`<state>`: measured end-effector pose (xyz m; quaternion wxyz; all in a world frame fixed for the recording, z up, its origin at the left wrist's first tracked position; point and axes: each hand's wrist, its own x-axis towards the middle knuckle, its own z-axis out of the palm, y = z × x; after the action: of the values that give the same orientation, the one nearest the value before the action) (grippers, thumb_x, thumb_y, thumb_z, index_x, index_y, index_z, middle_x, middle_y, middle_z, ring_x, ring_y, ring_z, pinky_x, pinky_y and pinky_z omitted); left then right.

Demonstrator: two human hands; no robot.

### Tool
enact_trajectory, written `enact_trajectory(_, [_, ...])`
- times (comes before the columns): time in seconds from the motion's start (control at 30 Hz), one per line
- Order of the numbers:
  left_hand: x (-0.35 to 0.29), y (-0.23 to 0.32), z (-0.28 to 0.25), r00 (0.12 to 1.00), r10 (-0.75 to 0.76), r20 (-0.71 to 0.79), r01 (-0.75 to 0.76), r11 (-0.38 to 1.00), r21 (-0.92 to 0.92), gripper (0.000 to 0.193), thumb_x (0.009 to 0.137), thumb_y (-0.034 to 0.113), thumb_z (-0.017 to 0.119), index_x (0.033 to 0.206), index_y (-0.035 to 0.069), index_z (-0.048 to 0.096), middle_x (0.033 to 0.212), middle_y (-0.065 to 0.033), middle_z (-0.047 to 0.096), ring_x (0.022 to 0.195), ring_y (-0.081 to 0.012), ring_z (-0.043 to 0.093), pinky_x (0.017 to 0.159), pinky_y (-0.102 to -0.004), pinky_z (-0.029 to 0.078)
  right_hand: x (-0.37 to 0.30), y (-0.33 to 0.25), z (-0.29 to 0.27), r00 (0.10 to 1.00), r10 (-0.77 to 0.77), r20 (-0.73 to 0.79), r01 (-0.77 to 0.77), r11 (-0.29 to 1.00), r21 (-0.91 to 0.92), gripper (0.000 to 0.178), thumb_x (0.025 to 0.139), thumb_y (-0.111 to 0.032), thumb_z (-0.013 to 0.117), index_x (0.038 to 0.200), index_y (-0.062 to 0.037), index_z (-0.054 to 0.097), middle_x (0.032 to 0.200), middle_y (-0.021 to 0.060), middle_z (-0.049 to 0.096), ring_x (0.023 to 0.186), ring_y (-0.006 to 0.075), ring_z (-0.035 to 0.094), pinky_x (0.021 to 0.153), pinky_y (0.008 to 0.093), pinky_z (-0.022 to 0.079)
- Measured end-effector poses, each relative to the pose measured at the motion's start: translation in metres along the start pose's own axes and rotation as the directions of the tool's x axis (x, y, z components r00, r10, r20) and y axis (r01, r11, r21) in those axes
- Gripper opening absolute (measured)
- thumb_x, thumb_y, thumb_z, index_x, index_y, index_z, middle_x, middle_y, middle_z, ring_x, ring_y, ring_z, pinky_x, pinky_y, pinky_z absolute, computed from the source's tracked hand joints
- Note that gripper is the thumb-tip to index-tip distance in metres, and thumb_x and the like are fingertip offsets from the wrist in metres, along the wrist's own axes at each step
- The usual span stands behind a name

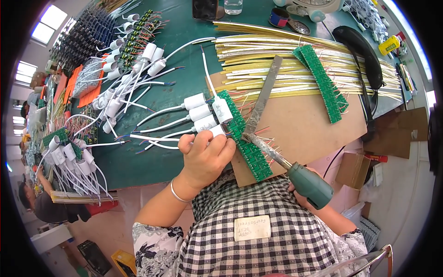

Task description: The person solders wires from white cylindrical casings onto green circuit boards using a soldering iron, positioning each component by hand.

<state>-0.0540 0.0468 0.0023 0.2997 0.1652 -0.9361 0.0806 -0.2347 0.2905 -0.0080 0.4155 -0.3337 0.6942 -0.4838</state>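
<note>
My left hand [207, 154], with a bracelet at its wrist, is closed, fingers curled at a white cylindrical plastic housing [217, 131] with a cable. This housing lies against a long green circuit board [251, 154] carrying thin red and white wires. Similar white housings [199, 112] lie beside the board, their white cables running left. Behind a green-handled soldering iron [309, 184] is my right hand [297, 190], seemingly gripping it, its fingers mostly hidden. The iron's tip is over the board, by the lower end of a flat grey metal bar [265, 97].
Brown cardboard [304, 122] lies under the work. Long yellow-and-white strips [258, 60] and another green board group [323, 83] lie beyond. White cabled housings [110, 99] crowd the left. A black case [360, 51], solder tin [278, 17] and glass [233, 6] stand farther back.
</note>
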Motion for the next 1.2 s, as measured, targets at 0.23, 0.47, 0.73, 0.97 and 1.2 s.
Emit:
enact_trajectory(0.23, [0.002,0.001,0.001,1.0,-0.006,-0.02,0.006,1.0,0.018,0.01,0.067,0.02,0.06,0.077,0.021,0.061,0.078,0.0082,0.048,0.083,-0.0114,0.046,0.078,-0.0357,0.024,-0.005,0.001,0.002,0.943,0.333,-0.007,-0.295,0.845,0.445,0.029,0.079,0.006,0.055,0.106,0.0041,0.045,0.075,0.0077,0.059,0.064,0.0147,0.06,0.061,0.0275,0.051])
enact_trajectory(0.47, [-0.001,0.001,0.001,1.0,-0.002,0.003,0.002,1.0,-0.003,0.019,0.061,0.02,0.069,0.08,0.019,0.063,0.083,0.009,0.052,0.084,-0.0142,0.047,0.078,-0.038,0.024,-0.003,0.003,0.0,0.992,0.075,0.099,-0.076,0.997,0.01,0.054,0.09,-0.028,0.048,0.119,0.0156,0.037,0.092,0.0232,0.059,0.052,0.0249,0.061,0.029,0.0305,0.045])
enact_trajectory(0.73, [-0.002,0.001,0.001,1.0,-0.002,0.007,0.002,1.0,0.009,0.021,0.061,0.02,0.069,0.081,0.02,0.063,0.084,0.0087,0.052,0.084,-0.0142,0.047,0.079,-0.038,0.023,0.0,-0.009,0.007,0.999,0.025,-0.033,-0.025,1.0,0.017,0.032,0.083,-0.012,0.059,0.106,0.0041,0.045,0.076,0.0071,0.059,0.067,0.0147,0.059,0.066,0.0286,0.05])
enact_trajectory(0.97, [-0.004,0.002,0.002,1.0,-0.007,0.004,0.007,1.0,0.009,0.021,0.061,0.02,0.069,0.081,0.02,0.063,0.084,0.0086,0.053,0.084,-0.014,0.047,0.079,-0.038,0.023,0.003,-0.011,0.006,0.966,-0.26,-0.004,0.258,0.959,-0.116,0.038,0.084,-0.019,0.061,0.108,0.0041,0.045,0.075,0.0075,0.059,0.068,0.0149,0.058,0.068,0.0292,0.049])
enact_trajectory(1.2, [-0.002,0.001,0.001,1.0,-0.002,0.003,0.002,1.0,-0.005,0.02,0.061,0.019,0.069,0.08,0.019,0.063,0.083,0.0078,0.054,0.082,-0.0123,0.05,0.078,-0.0375,0.024,-0.003,0.0,0.003,0.986,-0.16,-0.054,0.16,0.987,-0.016,0.041,0.077,-0.01,0.067,0.113,0.0011,0.053,0.1,0.0083,0.06,0.088,0.0158,0.06,0.078,0.0264,0.048])
